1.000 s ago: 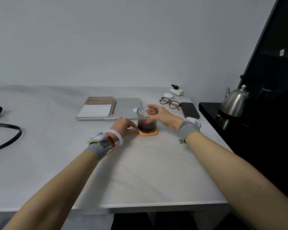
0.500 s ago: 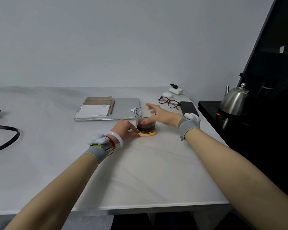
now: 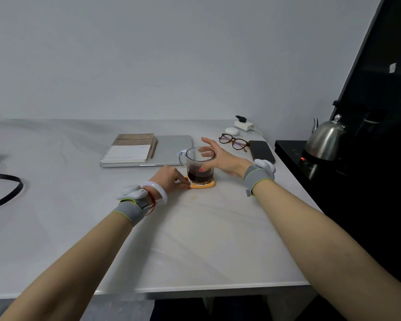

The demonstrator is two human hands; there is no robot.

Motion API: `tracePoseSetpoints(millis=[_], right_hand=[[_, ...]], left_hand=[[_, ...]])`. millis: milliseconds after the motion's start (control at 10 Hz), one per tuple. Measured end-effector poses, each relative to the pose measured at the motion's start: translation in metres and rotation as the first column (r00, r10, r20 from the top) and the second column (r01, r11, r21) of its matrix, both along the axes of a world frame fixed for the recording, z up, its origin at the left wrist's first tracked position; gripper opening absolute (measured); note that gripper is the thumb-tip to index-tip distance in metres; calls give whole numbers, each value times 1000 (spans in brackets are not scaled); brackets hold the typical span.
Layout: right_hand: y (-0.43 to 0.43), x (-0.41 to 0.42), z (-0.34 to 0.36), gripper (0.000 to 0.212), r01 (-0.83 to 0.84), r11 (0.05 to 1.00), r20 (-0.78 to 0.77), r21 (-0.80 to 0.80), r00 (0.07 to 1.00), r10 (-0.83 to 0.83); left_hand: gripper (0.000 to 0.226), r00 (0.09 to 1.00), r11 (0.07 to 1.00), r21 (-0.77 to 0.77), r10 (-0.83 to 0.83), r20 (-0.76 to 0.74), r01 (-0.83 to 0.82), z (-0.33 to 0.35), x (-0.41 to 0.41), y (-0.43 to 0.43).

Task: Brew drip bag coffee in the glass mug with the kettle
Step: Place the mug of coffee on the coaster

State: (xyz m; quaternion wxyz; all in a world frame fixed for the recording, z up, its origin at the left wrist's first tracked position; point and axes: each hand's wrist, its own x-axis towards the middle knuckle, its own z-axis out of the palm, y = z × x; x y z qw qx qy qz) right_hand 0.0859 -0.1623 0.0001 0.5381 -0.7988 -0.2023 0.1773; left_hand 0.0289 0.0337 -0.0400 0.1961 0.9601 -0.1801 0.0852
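The glass mug [image 3: 196, 158] stands upright on an orange coaster [image 3: 209, 184] in the middle of the white table [image 3: 195, 239]. It holds dark coffee in its lower third, and its handle points left. My left hand [image 3: 171, 178] lies flat on the table with its fingertips pinching the coaster's left edge. My right hand [image 3: 220, 158] is at the mug's right side, fingers spread apart and off the glass, thumb low by the wall. The steel kettle [image 3: 325, 140] sits on a black cooktop [image 3: 287, 147] at the far right. No drip bag is visible.
A notebook with a pen [image 3: 130, 148] lies on a closed laptop [image 3: 174, 147] behind the mug. Glasses [image 3: 233, 141], a phone [image 3: 262, 151], an earbud case [image 3: 231, 130] and a charger [image 3: 244, 124] are at the back right. A black strap [image 3: 5, 193] lies at the left.
My right hand has let go of the mug: it was closed around the rim and now has its fingers spread beside the glass. My left hand has stayed on the coaster.
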Motion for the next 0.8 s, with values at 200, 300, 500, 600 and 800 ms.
tracePoseSetpoints(millis=[200,300,500,600,800], right_hand=[[2,-1,3,97,-2,999,-44,51,999,4],[1,-3,2,98,-2,999,-48,53,999,5],[-1,-7,4,107,21,998,-68,62,998,-17],[-6,-13,-3,107,70,990,-72,120,996,-61],[-13,-32,-2,83,240,956,64,169,965,-253]], left_hand=[[17,1000,1000,10,16,-27,-16,2,3,-1],[18,999,1000,19,12,-36,-12,3,2,-2],[16,999,1000,-17,24,-39,-24,0,1,0],[18,997,998,-48,38,-62,-41,-3,-8,-2],[20,984,958,-226,169,-57,-178,7,-26,-6]])
